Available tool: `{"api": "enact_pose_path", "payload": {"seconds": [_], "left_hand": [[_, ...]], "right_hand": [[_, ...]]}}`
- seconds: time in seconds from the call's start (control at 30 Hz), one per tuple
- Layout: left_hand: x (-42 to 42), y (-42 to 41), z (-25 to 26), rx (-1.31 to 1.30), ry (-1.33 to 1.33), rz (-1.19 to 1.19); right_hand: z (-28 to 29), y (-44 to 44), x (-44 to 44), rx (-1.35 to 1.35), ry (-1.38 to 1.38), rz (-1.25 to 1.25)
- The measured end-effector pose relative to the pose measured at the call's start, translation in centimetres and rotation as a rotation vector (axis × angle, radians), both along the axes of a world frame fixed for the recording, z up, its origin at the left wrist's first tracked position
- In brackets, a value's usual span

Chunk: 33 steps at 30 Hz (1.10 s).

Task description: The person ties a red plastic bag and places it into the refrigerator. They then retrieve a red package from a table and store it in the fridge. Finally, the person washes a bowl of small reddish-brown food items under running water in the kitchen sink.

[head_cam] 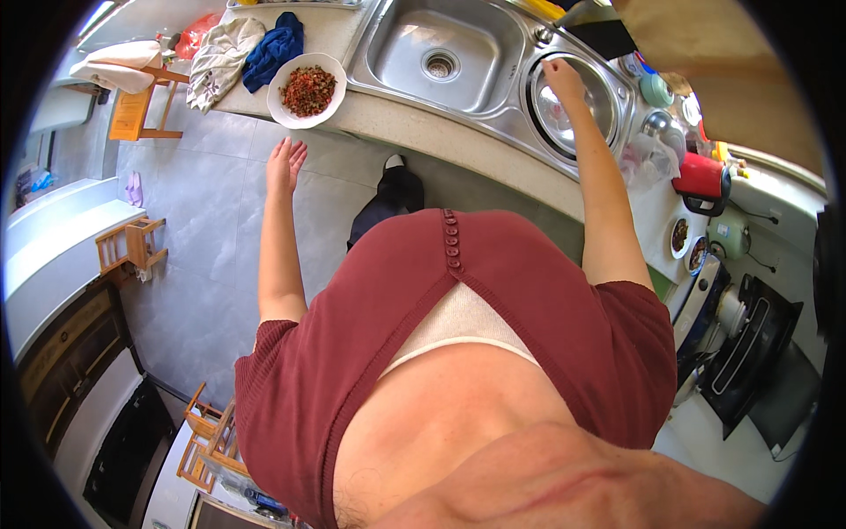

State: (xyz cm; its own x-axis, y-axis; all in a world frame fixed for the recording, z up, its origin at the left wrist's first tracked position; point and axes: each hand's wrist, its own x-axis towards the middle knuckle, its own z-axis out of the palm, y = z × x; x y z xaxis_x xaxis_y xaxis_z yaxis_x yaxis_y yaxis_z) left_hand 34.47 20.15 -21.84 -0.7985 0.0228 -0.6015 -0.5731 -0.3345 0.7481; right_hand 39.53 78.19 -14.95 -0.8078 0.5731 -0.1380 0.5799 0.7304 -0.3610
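Note:
My left hand [288, 162] is raised above the floor, just in front of a white bowl [279, 111] of chopped red and dark food at the counter's edge. Its fingers are spread apart and hold nothing. My right hand [562, 74] is over a round steel basin or lid [552, 119] set in the right part of the sink unit. The fingers look curled; whether they grip its rim or a knob cannot be made out. Left of that hand lies the square steel sink basin [456, 33] with its drain. A blue cloth [274, 53] and a pale patterned cloth [221, 63] lie beside the bowl.
A clear plastic bag [648, 161], a red kettle [702, 177] and two small dishes [679, 238] of food stand along the right counter. A gas stove [694, 297] is beyond them. Wooden stools [135, 244] stand on the floor to the left.

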Motion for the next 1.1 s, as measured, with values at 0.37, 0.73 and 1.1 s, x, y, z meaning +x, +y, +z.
{"api": "enact_pose_path", "payload": {"seconds": [0.37, 0.73, 1.1], "left_hand": [[-5.0, 1.9, 0.3, 0.128, -0.082, -0.051], [-4.7, 2.1, 3.6, 0.105, -0.03, -0.141], [-6.0, 13.2, 9.0, 0.207, -0.026, -0.282]], "right_hand": [[-1.5, 4.0, -8.0, 0.223, -0.423, -0.086], [-0.3, 2.6, -9.9, 0.267, -0.489, 0.048], [0.1, 1.8, -10.5, 0.274, -0.472, 0.063]]}}
